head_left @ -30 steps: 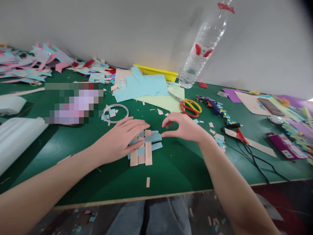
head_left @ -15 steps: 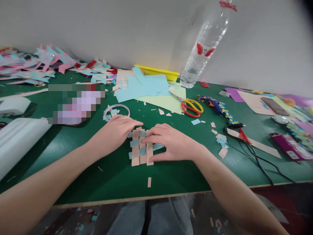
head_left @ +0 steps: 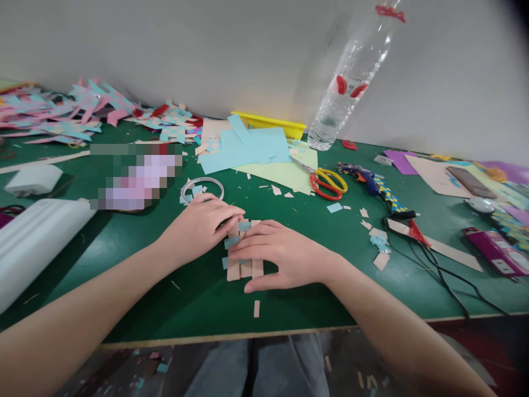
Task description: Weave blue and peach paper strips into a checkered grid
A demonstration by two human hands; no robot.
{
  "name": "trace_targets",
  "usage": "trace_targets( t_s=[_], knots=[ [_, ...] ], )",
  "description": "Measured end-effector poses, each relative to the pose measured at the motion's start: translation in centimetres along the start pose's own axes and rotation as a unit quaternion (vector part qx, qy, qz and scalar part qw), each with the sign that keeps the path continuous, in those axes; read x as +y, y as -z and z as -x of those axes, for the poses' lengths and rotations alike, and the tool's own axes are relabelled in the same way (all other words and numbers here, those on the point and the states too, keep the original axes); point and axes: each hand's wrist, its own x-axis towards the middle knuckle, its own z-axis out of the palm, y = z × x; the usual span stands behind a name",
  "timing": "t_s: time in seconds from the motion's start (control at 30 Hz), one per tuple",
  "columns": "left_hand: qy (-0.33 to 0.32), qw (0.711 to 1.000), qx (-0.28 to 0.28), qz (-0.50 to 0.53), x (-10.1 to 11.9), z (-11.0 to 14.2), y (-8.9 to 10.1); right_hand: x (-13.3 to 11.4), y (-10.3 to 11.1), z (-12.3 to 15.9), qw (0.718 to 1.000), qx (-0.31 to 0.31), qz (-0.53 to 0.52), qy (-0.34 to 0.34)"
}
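A small woven mat of peach and light-blue paper strips (head_left: 243,268) lies on the green table (head_left: 289,298) near its front edge. My right hand (head_left: 281,253) lies flat across the mat with fingers stretched out and pressing down, covering most of it. My left hand (head_left: 198,226) rests at the mat's upper left corner, fingers curled down onto the strip ends there. Only the mat's lower ends and a bit of blue at the top show between the hands.
A tape ring (head_left: 202,187) lies behind my left hand. Blue and pale-green sheets (head_left: 256,151), red-and-yellow scissors (head_left: 326,182), a plastic bottle (head_left: 351,82), a glue gun with cable (head_left: 372,184), a white roll (head_left: 37,242) and heaps of paper scraps (head_left: 82,110) are around.
My right hand came down from a raised pinch beside the mat and now lies flat over it, sliding leftward. My left hand drew its fingers back to the upper left corner.
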Motion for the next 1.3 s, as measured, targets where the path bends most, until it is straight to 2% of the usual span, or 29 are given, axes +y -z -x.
trace_targets(
  t_s=[0.4, 0.77, 0.9, 1.0, 1.07, 1.13, 1.2, 1.3],
  knots=[
    [0.011, 0.999, -0.036, -0.004, -1.0, -0.3, -1.2, 0.1, -0.8, -0.3, 0.996, -0.013, 0.092, 0.012],
    [0.052, 0.997, -0.054, -0.022, -1.7, -0.6, -1.7, 0.0, -0.5, -0.2, 0.998, 0.003, 0.067, 0.017],
    [0.075, 0.995, -0.030, -0.065, -1.7, -0.5, -1.9, 0.0, -0.3, 0.0, 0.997, 0.051, 0.054, 0.034],
    [0.063, 0.995, -0.011, -0.079, -1.5, -0.4, -1.9, 0.3, 0.3, 0.3, 0.988, 0.136, 0.067, 0.034],
    [0.038, 0.996, 0.001, -0.079, -1.2, -0.4, -1.7, 0.6, 1.0, 0.7, 0.970, 0.219, 0.102, -0.007],
    [0.019, 0.997, 0.013, -0.073, -0.8, -0.3, -1.4, 1.0, 1.7, 1.0, 0.948, 0.271, 0.142, -0.087],
    [0.022, 0.998, 0.021, -0.063, -0.4, -0.2, -1.1, 1.3, 2.1, 1.2, 0.934, 0.261, 0.175, -0.172],
    [0.034, 0.998, 0.027, -0.039, -0.1, -0.1, -0.8, 1.6, 2.0, 1.2, 0.920, 0.177, 0.200, -0.287]
  ],
)
